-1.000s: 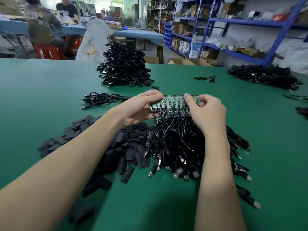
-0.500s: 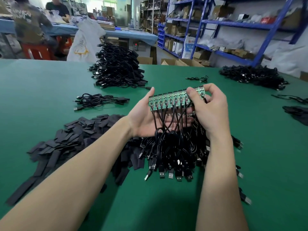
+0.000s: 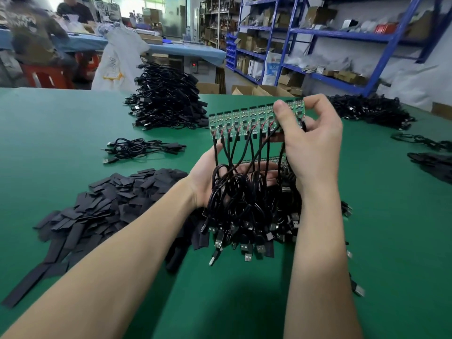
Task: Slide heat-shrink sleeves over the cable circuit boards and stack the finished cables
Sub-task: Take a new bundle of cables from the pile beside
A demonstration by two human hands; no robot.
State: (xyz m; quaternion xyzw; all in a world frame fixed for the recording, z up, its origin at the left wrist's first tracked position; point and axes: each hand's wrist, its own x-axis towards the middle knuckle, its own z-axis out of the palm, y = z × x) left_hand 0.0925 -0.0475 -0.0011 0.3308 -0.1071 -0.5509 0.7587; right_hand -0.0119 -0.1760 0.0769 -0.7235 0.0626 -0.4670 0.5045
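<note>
This is a small electronics assembly workshop with its stockroom in the same hall. A wide green work table (image 3: 61,123) carries bulk heaps of black USB cables (image 3: 168,99), a loose pile of flat black heat-shrink sleeves (image 3: 110,199) and a strip of joined green circuit boards (image 3: 244,118) with cables soldered on. Behind it, blue steel shelving (image 3: 293,33) holds cardboard cartons (image 3: 320,15), bags and bins. At a second, blue-covered bench (image 3: 186,51) 2 other people (image 3: 31,33) work, one on a red plastic stool (image 3: 46,77).
</note>
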